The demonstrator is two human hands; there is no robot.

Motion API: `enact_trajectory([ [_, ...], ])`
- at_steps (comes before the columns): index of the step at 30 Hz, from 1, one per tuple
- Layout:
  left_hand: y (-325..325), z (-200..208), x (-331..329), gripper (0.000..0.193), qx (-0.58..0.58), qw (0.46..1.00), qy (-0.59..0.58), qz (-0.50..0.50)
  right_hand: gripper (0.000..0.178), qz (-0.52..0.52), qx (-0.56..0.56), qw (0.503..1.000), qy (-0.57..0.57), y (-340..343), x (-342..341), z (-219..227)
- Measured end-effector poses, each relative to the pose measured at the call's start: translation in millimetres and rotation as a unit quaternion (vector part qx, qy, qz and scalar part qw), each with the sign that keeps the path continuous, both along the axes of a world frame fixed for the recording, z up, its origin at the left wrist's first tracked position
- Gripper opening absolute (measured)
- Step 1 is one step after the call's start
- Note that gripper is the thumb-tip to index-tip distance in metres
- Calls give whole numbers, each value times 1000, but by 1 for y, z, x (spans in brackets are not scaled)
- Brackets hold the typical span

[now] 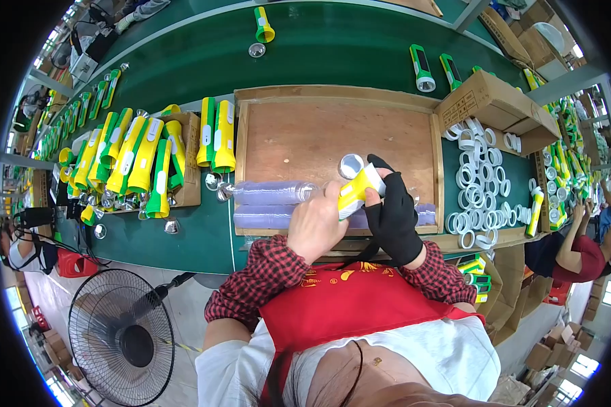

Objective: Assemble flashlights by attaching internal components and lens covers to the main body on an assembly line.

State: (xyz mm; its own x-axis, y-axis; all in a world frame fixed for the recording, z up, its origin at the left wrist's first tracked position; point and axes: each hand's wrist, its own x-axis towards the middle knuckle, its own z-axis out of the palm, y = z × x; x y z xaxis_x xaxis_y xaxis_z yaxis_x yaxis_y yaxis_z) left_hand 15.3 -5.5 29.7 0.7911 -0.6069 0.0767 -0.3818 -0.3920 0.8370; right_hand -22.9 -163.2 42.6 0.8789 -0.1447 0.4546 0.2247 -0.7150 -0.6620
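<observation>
My left hand [317,220], bare, and my right hand [395,218], in a black glove with bare fingertips, both grip a yellow-and-white flashlight [357,193] over the wooden tray [271,146]. My left fingers wrap its lower end; my right thumb presses on its side. Beyond it shows a round, shiny clear piece [351,166]; I cannot tell whether it touches the flashlight. Below my hands, two long rows of stacked clear discs [275,192] lie along the tray's near side, partly hidden by my hands.
Left of the tray, yellow-and-green flashlights [132,152] crowd a cardboard box. Many white rings [478,197] lie at the right, beside an open carton [499,108]. More flashlights [421,68] stand on the green bench behind. A floor fan [122,336] is at lower left; a co-worker [584,251] sits far right.
</observation>
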Motion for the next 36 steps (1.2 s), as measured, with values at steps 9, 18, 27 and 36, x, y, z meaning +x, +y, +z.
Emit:
enact_trajectory([
  [9,-6,5,22,43,43,997,50,-36,30,108,98,980,133,-25,32,15],
  [18,4,63,58,36,-64,867,447,-212,43,306,141,938,85,-49,58,53],
  [27,-29,3,137,40,85,990,54,-95,35,127,173,973,88,-61,132,-5],
  [36,-14,-43,369,37,325,808,-453,191,33,-34,-138,985,-95,-139,247,-15],
])
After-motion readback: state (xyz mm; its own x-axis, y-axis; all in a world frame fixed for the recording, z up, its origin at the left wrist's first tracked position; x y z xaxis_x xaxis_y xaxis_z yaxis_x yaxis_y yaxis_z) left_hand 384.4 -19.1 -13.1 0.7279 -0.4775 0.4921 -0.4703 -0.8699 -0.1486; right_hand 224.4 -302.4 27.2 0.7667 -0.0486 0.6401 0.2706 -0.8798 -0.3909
